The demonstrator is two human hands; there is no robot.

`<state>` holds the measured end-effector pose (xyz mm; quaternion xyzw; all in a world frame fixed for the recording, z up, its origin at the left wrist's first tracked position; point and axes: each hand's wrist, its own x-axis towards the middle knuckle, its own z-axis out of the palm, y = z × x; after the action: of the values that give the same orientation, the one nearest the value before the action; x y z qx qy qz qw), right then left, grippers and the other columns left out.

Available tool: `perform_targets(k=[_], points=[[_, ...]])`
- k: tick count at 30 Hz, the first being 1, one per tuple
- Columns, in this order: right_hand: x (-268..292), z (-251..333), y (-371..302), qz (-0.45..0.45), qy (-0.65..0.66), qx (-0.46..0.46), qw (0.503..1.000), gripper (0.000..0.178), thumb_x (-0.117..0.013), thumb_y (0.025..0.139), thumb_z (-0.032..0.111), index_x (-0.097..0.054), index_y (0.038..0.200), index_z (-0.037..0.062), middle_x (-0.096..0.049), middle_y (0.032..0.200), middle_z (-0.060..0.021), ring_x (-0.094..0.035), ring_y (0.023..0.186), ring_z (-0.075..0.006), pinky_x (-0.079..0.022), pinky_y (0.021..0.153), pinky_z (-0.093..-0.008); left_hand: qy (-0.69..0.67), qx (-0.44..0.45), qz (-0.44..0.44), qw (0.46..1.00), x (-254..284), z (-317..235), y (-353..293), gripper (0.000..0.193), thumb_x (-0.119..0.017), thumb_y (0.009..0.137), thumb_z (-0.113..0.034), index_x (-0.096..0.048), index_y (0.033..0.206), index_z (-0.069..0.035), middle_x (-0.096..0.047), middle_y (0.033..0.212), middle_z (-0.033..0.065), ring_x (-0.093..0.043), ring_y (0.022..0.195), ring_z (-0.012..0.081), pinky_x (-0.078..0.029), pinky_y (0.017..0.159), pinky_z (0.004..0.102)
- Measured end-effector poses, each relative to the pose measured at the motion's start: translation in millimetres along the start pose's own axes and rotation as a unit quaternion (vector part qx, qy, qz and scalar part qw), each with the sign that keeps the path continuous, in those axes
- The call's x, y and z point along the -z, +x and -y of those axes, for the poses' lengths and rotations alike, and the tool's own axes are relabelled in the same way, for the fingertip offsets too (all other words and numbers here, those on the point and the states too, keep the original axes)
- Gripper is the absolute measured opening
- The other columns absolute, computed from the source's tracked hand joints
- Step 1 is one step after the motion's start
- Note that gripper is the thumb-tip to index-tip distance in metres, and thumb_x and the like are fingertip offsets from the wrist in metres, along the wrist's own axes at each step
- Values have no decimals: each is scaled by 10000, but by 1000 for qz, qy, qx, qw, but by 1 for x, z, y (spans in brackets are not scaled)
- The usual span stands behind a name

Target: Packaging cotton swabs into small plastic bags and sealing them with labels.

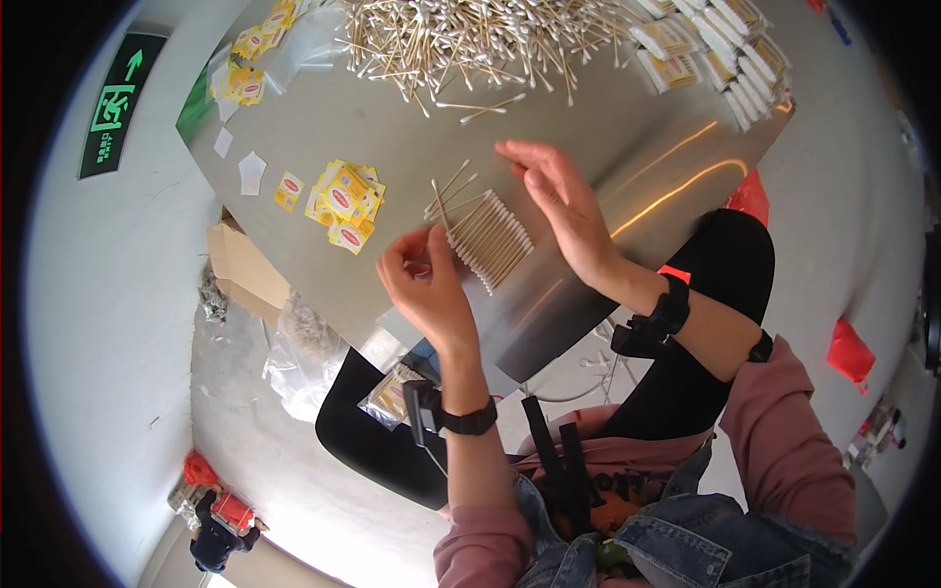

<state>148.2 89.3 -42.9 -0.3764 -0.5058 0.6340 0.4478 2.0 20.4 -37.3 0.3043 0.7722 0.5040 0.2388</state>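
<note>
I see a neat row of cotton swabs (490,238) lying on the metal worktop (627,167), with a few loose sticks fanning out at its 11 o'clock. Risk: a nudge from either side could skew or scatter the row, since nothing binds it. Left hand (423,284) at the row's 8 o'clock, fingers curled, pinching its near end. Right hand (559,201) at 2 o'clock, fingers straight and together, hovering flat, holding nothing. Big swab heap (470,39) sits at 12 o'clock.

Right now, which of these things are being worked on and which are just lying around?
In hand: row of cotton swabs, left hand, right hand, heap of loose swabs, metal table.

Lying about: yellow labels, filled packets, cardboard box, plastic bags.
</note>
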Motion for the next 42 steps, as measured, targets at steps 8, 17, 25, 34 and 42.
perform_targets(k=[8, 17, 25, 34, 42], points=[[7, 2, 5, -31, 10, 8, 999, 395, -444, 1059, 292, -480, 1339, 16, -528, 1380, -147, -479, 1308, -216, -353, 1118, -368, 197, -18, 107, 974, 1, -1, 27, 244, -789, 813, -238, -692, 838, -14, -580, 837, 54, -560, 777, 164, -461, 720, 303], [11, -1, 6, -41, 37, -13, 998, 360, -466, 1052, 265, -506, 1312, 19, -563, 1336, -132, -516, 1263, -204, -380, 1083, -353, 209, -22, 165, 964, 5, -7, 37, 233, -767, 809, -238, -710, 840, -15, -629, 836, 77, -606, 723, 178, -491, 699, 306], [11, 1, 7, -41, 28, -12, 999, 359, -470, 1050, 257, -505, 1301, 2, -575, 1319, -130, -528, 1253, -196, -405, 1046, -345, 243, -124, 75, 959, 4, -22, 50, 155, -756, 773, -184, -704, 830, -49, -602, 842, 49, -595, 811, 203, -475, 718, 344], [11, -1, 7, -38, 33, -12, 999, 357, -473, 1051, 268, -504, 1295, 9, -580, 1306, -122, -529, 1252, -189, -408, 1048, -348, 255, -215, 209, 919, 2, -29, 59, 74, -709, 816, -109, -693, 856, -49, -597, 867, 64, -600, 849, 211, -478, 770, 351], [10, 2, 7, -35, 44, -24, 998, 367, -478, 1050, 289, -500, 1301, 23, -584, 1298, -115, -531, 1242, -185, -402, 1043, -348, 366, -319, 188, 854, 2, -18, 50, 70, -689, 814, -66, -637, 860, -69, -560, 836, 58, -576, 867, 242, -480, 724, 379]])
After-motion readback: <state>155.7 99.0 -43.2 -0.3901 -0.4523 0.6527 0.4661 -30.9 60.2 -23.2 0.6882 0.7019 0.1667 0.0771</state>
